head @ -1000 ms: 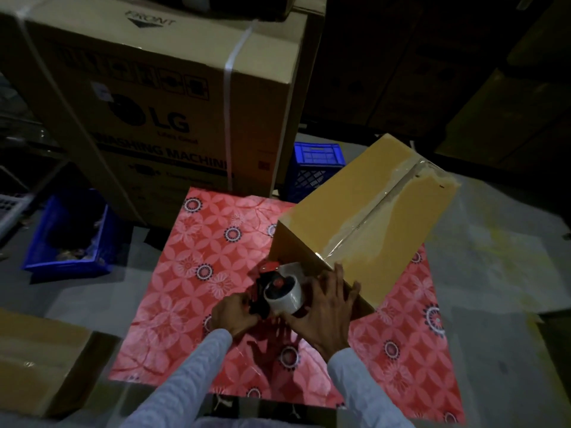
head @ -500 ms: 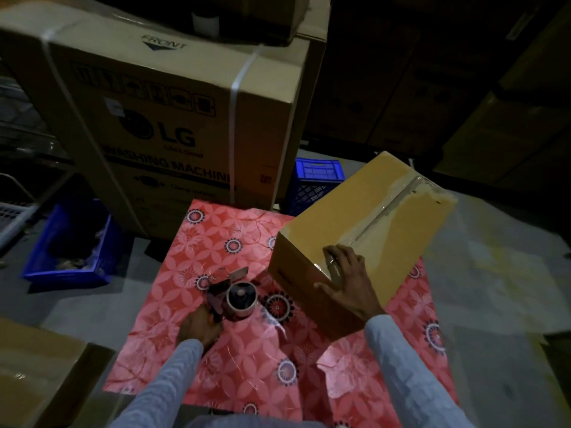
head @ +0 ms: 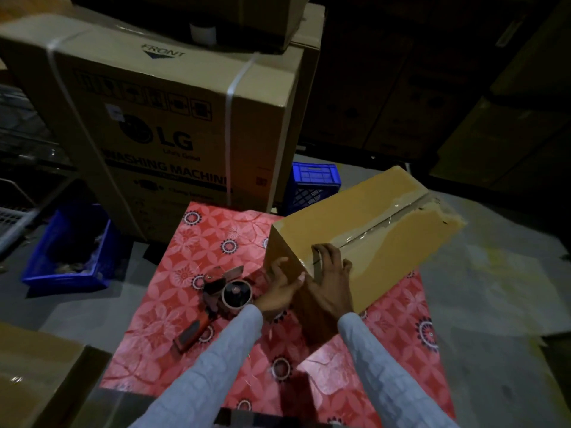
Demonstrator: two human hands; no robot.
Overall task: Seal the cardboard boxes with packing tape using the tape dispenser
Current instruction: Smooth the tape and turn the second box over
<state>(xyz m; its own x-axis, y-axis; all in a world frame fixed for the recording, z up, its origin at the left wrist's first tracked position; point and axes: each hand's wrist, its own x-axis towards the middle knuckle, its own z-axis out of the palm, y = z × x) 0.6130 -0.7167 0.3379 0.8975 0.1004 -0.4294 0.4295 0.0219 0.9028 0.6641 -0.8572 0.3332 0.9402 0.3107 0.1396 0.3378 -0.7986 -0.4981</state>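
- We see a long brown cardboard box (head: 364, 239) lying on a red floral-patterned mat (head: 185, 304), running from the centre of the view out toward 2 o'clock.
- A strip of clear packing tape (head: 380, 225) runs along the seam of its top face and folds over the near edge.
- Our right hand (head: 332, 279) lies flat on the near end of the box, fingers spread and straight, pressing where the tape wraps over the corner.
- Our left hand (head: 282, 287) rests against the near end face of the same box, at 9 o'clock from the right hand, fingers relaxed and touching the cardboard; it grips nothing.
- The red and dark tape dispenser with its roll of tape (head: 230, 293) lies on the mat at 9 o'clock from the left hand, just beside it and apart from both hands, its handle pointing toward 7 o'clock.
- Both arms wear pale grey sleeves (head: 216, 362).
- A large brown LG washing machine carton (head: 173, 125) bound with white straps stands behind the mat at 11 o'clock.
- A blue plastic crate (head: 312, 183) sits between that carton and the far end of the box, at 12 o'clock.
- A second blue plastic crate (head: 68, 251) rests on the floor at 9 o'clock.
- Another brown cardboard box (head: 37, 375) shows at 8 o'clock, cut off by the frame.
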